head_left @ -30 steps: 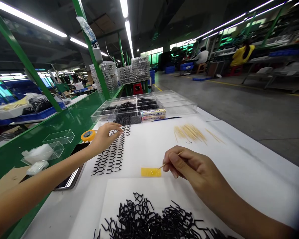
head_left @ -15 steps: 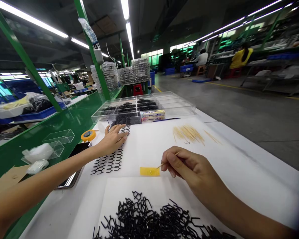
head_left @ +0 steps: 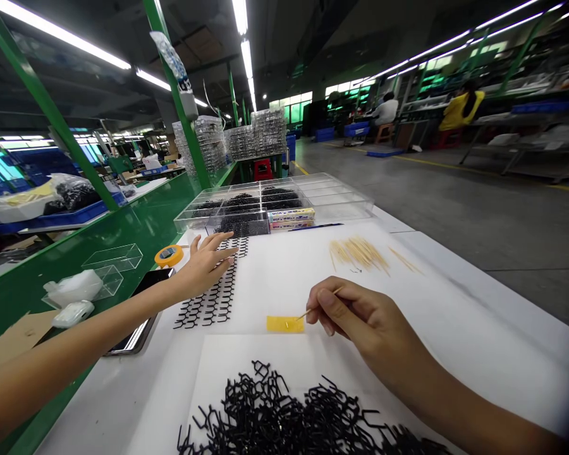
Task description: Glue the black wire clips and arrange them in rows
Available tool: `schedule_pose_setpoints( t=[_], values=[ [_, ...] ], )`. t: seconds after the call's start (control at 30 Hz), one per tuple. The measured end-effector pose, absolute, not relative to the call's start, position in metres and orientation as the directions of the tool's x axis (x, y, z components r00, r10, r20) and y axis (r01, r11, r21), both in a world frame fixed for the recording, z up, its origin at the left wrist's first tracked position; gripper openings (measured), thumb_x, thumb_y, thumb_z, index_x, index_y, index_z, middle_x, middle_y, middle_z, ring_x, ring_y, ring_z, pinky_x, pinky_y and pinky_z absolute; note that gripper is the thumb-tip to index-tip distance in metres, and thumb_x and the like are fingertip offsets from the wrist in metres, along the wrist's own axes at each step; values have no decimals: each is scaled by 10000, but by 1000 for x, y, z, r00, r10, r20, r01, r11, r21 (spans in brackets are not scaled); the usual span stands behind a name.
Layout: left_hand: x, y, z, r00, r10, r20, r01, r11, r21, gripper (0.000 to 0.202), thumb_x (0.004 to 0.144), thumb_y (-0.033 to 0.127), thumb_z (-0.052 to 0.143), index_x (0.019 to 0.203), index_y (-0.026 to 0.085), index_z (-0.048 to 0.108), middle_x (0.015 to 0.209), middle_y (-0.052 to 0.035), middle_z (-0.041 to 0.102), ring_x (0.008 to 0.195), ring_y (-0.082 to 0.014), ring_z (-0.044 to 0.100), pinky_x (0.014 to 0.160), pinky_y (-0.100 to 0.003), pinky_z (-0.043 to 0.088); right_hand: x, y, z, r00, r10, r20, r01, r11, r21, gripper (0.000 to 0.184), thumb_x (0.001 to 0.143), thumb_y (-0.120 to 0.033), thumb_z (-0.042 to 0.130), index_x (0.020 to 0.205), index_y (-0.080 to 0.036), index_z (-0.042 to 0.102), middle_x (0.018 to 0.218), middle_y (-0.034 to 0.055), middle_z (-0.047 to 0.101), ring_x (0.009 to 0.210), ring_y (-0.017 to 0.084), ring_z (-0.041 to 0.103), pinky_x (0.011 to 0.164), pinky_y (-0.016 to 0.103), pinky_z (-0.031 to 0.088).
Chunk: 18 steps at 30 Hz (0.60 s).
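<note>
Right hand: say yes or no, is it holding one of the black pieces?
No, the right hand pinches a thin wooden stick above a yellow strip, away from the black pieces.

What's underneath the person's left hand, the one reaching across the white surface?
Beneath the left hand lies a strip of linked black hexagon-shaped pieces on a white sheet. The hand covers part of the strip, so that stretch cannot be seen.

Glossy clear plastic tray, pale wooden sticks, matt black plastic lattices, smooth white sheet
</note>
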State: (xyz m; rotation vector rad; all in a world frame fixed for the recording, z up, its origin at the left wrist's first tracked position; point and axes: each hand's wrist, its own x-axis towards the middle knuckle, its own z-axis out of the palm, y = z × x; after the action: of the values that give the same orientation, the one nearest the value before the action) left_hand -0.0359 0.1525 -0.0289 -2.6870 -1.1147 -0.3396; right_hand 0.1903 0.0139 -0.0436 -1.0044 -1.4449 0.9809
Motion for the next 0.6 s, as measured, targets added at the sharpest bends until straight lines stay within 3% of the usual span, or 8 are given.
schedule_pose_setpoints(
  t=[0.6],
  values=[
    [-10,194,-44,626,705,333,771,-622,-133,281,849,288,522,1104,169,522,1244,-91,457,1129,-259,439,939,-501,355,191,14,-45,-94,948,303,72,310,-948,222,913,-247,436,730,-202,555,689,-11,557,580,121,413,553,223,361]
  ],
)
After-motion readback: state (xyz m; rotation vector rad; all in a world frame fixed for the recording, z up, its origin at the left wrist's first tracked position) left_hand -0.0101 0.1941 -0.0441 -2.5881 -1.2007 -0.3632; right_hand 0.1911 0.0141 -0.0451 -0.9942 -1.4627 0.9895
